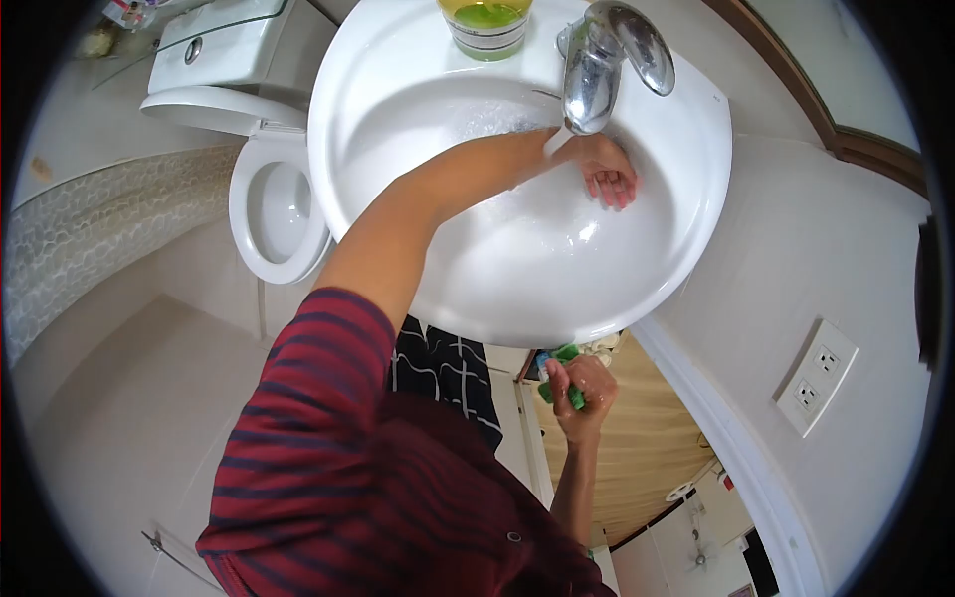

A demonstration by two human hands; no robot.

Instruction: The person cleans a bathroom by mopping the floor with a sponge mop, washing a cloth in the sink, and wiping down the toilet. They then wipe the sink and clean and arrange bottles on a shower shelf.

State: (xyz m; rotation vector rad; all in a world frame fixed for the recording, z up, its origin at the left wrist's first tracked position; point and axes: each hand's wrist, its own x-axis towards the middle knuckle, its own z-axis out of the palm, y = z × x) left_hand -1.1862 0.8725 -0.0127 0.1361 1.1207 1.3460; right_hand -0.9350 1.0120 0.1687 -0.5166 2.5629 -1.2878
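Observation:
My left arm reaches across the white sink (pixel 537 313), with the wrist under the chrome faucet (pixel 592 95). A stream of water runs from the spout onto that wrist. My left hand (pixel 607 171) hangs over the right part of the basin, fingers loosely bent and apart, with nothing in them. Below the sink's front edge, my right hand (pixel 587 383) is closed around a small green object (pixel 575 398); its kind I cannot tell, since the fingers cover most of it. The skin of this hand looks wet.
A cup-like container of green liquid (pixel 487 30) stands on the sink's back ledge. To the left is a white toilet (pixel 284 209) with its lid raised. A wall outlet (pixel 818 376) is at the right. Dark checked cloth (pixel 448 373) shows under the sink.

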